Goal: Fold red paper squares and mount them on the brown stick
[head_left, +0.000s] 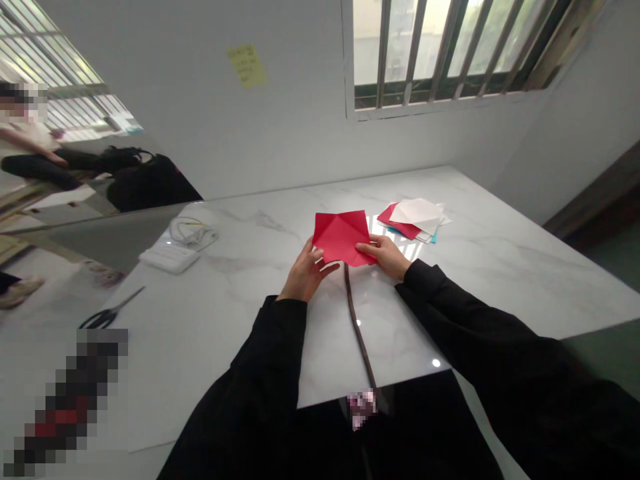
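A red sheet of paper [341, 235] with fold creases lies on the white marble table [250, 313]. My left hand [305, 273] pinches its near left corner. My right hand [386, 255] presses on its near right edge with fingers on the paper. Both arms wear black sleeves. A stack of coloured and white papers [414, 219] lies just beyond my right hand.
A thin dark cord [357, 327] runs from under the red paper toward me. Scissors [107, 313] lie at the table's left edge, with a white box and cable [175, 250] farther back. A black bag [150, 183] and another person sit at far left.
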A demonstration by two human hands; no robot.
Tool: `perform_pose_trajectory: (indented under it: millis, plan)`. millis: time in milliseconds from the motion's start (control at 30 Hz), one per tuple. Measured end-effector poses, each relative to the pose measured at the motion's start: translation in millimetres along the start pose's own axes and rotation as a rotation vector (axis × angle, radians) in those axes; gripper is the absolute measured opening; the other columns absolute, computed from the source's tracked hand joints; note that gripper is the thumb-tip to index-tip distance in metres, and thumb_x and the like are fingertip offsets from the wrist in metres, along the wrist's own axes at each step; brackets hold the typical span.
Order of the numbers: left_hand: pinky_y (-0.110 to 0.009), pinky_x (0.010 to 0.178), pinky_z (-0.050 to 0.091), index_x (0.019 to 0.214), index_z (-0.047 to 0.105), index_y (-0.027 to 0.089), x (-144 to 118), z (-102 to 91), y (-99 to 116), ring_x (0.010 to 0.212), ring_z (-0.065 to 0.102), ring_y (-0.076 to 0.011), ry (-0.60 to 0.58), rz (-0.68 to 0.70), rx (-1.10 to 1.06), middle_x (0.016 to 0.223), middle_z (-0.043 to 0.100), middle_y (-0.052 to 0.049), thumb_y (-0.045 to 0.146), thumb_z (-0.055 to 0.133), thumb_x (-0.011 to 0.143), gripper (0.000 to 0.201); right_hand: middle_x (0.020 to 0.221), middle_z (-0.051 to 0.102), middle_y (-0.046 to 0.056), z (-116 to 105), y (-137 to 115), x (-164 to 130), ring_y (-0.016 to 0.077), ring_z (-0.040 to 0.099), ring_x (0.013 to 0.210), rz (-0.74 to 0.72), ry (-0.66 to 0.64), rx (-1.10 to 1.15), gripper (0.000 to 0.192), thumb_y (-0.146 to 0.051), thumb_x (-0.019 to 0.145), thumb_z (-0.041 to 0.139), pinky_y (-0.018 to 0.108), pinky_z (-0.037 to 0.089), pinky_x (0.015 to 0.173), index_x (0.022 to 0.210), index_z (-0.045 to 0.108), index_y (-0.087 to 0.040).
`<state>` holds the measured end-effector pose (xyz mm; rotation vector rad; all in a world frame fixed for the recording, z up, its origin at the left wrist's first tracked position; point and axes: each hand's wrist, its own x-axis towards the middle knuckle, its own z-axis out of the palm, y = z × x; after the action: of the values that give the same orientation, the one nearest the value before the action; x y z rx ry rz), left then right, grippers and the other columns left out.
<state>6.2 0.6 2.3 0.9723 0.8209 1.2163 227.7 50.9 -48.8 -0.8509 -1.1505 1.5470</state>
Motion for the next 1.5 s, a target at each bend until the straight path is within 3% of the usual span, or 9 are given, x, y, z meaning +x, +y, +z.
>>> perform_pose_trajectory:
  millis: [167, 333, 533, 633, 833, 967, 1100, 1333, 1500]
  plan:
    - [-0.037, 0.088, 0.062, 0.132, 0.065, 0.032, -0.9, 2.8, -2.1, 0.105, 0.073, -0.0236, -0.012, 0.045, -0.017, 0.134, 0.068, -0.009, 0.061, 0.086, 0.073, 0.068, 0.096, 0.081, 0.007, 2.3, -4.2, -0.9, 0.0187, 0.075, 0.079, 0.006, 0.022, 0.025, 0.039, -0.037, 0.074, 0.092, 0.028, 0.062, 0.068, 0.105, 0.079, -0.018]
    - [-0.035, 0.085, 0.061, 0.119, 0.068, 0.028, 1.9, 0.4, -6.5, 0.098, 0.074, -0.0229, 0.012, 0.041, 0.031, 0.124, 0.072, -0.009, 0.065, 0.095, 0.060, 0.075, 0.091, 0.080, 0.006, 1.9, -5.1, -0.9, 0.0184, 0.074, 0.073, -0.006, -0.014, -0.044, 0.042, -0.041, 0.077, 0.091, 0.028, 0.058, 0.059, 0.111, 0.079, -0.019]
    - [-0.024, 0.065, 0.056, 0.091, 0.066, 0.021, 8.1, -4.4, -14.6, 0.078, 0.071, -0.0153, 0.106, 0.070, 0.038, 0.092, 0.072, -0.003, 0.067, 0.089, 0.068, 0.057, 0.099, 0.082, 0.007, 6.3, -9.9, -5.3, 0.0208, 0.076, 0.081, -0.007, -0.059, -0.114, 0.037, -0.041, 0.080, 0.089, 0.029, 0.061, 0.068, 0.106, 0.080, -0.017]
    - [-0.022, 0.058, 0.052, 0.091, 0.066, 0.019, 10.7, -5.6, -18.5, 0.068, 0.067, -0.0125, 0.157, 0.051, 0.072, 0.087, 0.071, -0.002, 0.063, 0.092, 0.067, 0.056, 0.093, 0.082, 0.008, 8.9, -12.3, -8.1, 0.0204, 0.076, 0.076, 0.030, -0.096, -0.183, 0.031, -0.038, 0.078, 0.090, 0.028, 0.059, 0.064, 0.097, 0.081, -0.016]
    - [-0.020, 0.046, 0.044, 0.097, 0.068, 0.018, 13.0, -6.6, -20.2, 0.054, 0.055, -0.0083, 0.248, 0.081, 0.025, 0.076, 0.067, 0.000, 0.059, 0.093, 0.068, 0.057, 0.095, 0.083, 0.007, 10.9, -13.1, -8.3, 0.0211, 0.077, 0.079, 0.070, -0.145, -0.145, 0.029, -0.033, 0.077, 0.092, 0.029, 0.062, 0.069, 0.099, 0.081, -0.017]
    - [-0.022, 0.055, 0.054, 0.104, 0.069, 0.020, 10.8, -6.6, -13.1, 0.067, 0.067, -0.0127, 0.161, -0.011, -0.011, 0.091, 0.073, -0.004, 0.062, 0.091, 0.070, 0.059, 0.098, 0.083, 0.009, 9.2, -12.0, -6.4, 0.0190, 0.077, 0.081, 0.040, -0.079, -0.135, 0.031, -0.035, 0.081, 0.089, 0.027, 0.062, 0.071, 0.103, 0.080, -0.014]
    - [-0.024, 0.070, 0.058, 0.112, 0.069, 0.020, 8.3, -10.1, -11.8, 0.078, 0.072, -0.0142, 0.041, -0.020, 0.030, 0.100, 0.075, -0.003, 0.046, 0.098, 0.066, 0.060, 0.099, 0.082, 0.010, 9.3, -11.4, -6.4, 0.0188, 0.076, 0.080, 0.023, -0.059, -0.135, 0.036, -0.038, 0.082, 0.088, 0.027, 0.061, 0.071, 0.105, 0.078, -0.013]
    - [-0.031, 0.085, 0.060, 0.109, 0.073, 0.017, 12.3, -20.1, -15.4, 0.097, 0.074, -0.0209, 0.126, 0.077, 0.079, 0.115, 0.078, -0.010, 0.031, 0.096, 0.067, 0.050, 0.072, 0.071, 0.001, 12.6, -9.9, -5.6, 0.0118, 0.062, 0.058, 0.003, -0.155, -0.203, 0.040, -0.050, 0.082, 0.086, 0.021, 0.047, 0.052, 0.098, 0.074, -0.015]
    - [-0.026, 0.082, 0.060, 0.105, 0.074, 0.019, 12.1, -22.8, -8.5, 0.091, 0.074, -0.0159, 0.230, 0.095, 0.006, 0.108, 0.079, -0.006, 0.027, 0.095, 0.067, 0.045, 0.108, 0.076, 0.007, 9.9, -16.4, -6.6, 0.0148, 0.072, 0.071, 0.155, -0.233, 0.154, 0.038, -0.052, 0.095, 0.065, 0.027, 0.059, 0.064, 0.116, 0.070, -0.020]
